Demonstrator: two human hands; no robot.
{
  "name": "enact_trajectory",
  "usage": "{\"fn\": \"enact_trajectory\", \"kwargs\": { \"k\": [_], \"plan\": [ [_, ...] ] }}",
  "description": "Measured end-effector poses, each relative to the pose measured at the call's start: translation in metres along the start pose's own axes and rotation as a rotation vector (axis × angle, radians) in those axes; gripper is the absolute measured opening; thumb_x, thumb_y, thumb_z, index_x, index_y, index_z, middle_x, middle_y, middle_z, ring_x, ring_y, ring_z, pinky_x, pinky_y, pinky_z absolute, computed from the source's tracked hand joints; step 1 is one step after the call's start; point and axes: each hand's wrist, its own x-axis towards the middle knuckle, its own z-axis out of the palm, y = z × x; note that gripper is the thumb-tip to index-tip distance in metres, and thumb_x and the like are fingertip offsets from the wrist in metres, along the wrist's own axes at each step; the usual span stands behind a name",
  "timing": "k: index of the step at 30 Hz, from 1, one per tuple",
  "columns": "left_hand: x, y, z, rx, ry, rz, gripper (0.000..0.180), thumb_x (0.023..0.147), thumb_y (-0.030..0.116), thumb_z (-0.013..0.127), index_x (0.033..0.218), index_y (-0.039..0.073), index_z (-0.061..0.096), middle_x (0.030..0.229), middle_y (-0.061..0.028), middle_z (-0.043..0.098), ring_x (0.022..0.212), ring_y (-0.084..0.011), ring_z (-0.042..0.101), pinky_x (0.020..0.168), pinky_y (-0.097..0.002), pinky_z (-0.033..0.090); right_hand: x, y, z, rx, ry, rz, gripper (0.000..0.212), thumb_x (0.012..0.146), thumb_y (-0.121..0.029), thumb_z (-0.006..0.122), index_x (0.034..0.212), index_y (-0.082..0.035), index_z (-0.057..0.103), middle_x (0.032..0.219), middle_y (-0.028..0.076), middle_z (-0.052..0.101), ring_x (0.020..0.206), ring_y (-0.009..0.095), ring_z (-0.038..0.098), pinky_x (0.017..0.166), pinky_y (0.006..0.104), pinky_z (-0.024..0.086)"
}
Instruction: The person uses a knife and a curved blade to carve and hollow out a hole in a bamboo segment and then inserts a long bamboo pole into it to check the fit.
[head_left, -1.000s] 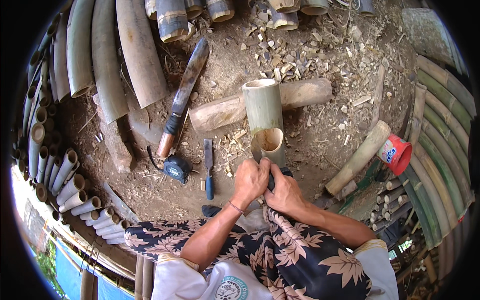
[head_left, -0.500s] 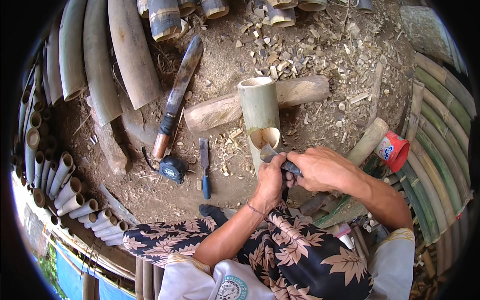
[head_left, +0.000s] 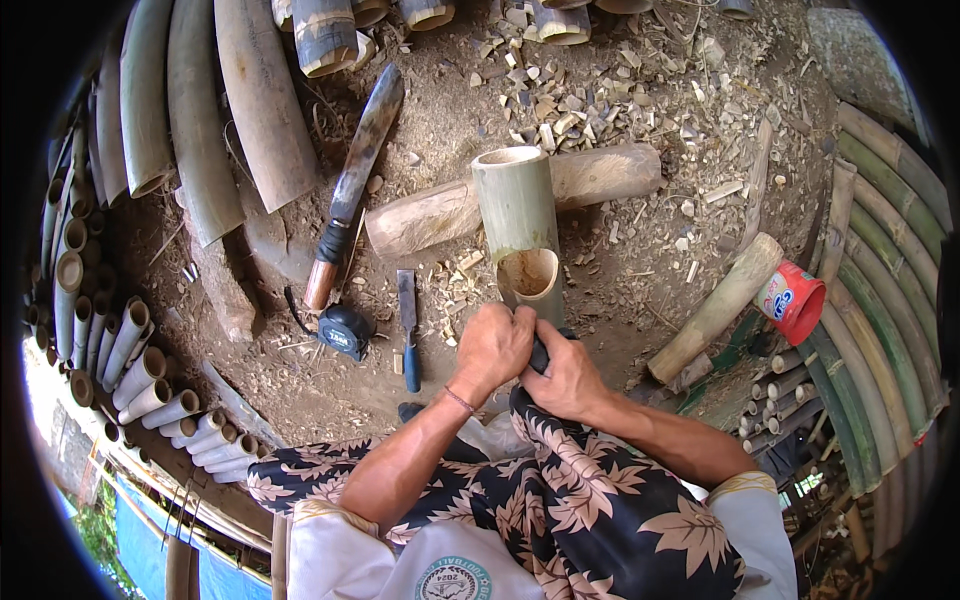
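A pale green bamboo section (head_left: pixel 515 205) points away from me, its far end resting on a short bamboo log (head_left: pixel 605 178) that lies crosswise. A scooped notch (head_left: pixel 530 272) opens in its upper side. At its near part, my left hand (head_left: pixel 495 348) is closed, its fingertips against my right hand's; what they grip is hidden. My right hand (head_left: pixel 568 378) is wrapped round the dark handle of a knife (head_left: pixel 541 355), whose blade is out of sight. Left of my hands lie a blue-handled chisel (head_left: pixel 409 325), a tape measure (head_left: pixel 346 331) and a large machete (head_left: pixel 360 160).
Wood chips (head_left: pixel 575 110) litter the dirt floor. Large bamboo poles (head_left: pixel 265 100) and stacked cut tubes (head_left: pixel 140 375) stand at the left. At the right are a loose bamboo piece (head_left: pixel 715 308), a red container (head_left: pixel 792 303) and split bamboo lengths (head_left: pixel 880 330).
Both hands have drawn in closer together; the right has moved left and nearer to me, turning the knife. The blade, visible before, is now hidden. The left hand has shifted left.
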Motion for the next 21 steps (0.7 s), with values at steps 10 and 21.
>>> {"fn": "enact_trajectory", "kwargs": {
  "k": [10,21],
  "plan": [
    [-0.003,0.017,0.042,-0.996,-0.191,-0.114,0.036,0.1,0.032,0.052,0.082,0.003,0.064,0.06,-0.0046,0.058,0.049,-0.0157,0.053,0.047,-0.0344,0.043,-0.001,-0.029,-0.077,-0.877,0.001,-0.223,0.038,0.082,-0.015,0.068,0.115,-0.003,0.055,0.088,0.018,0.067,0.074,0.033,0.069,0.065,0.043,0.057],
    [0.003,0.039,0.033,-2.126,-0.342,-0.044,0.037,0.1,0.048,0.046,0.088,0.015,0.056,0.065,0.0028,0.051,0.063,-0.0135,0.05,0.071,-0.0322,0.048,0.106,-0.17,-0.076,-1.817,-0.625,-0.738,0.01,0.078,-0.015,0.068,0.072,-0.009,0.072,0.073,0.01,0.072,0.068,0.022,0.072,0.056,0.0361,0.056]
  ]
}}
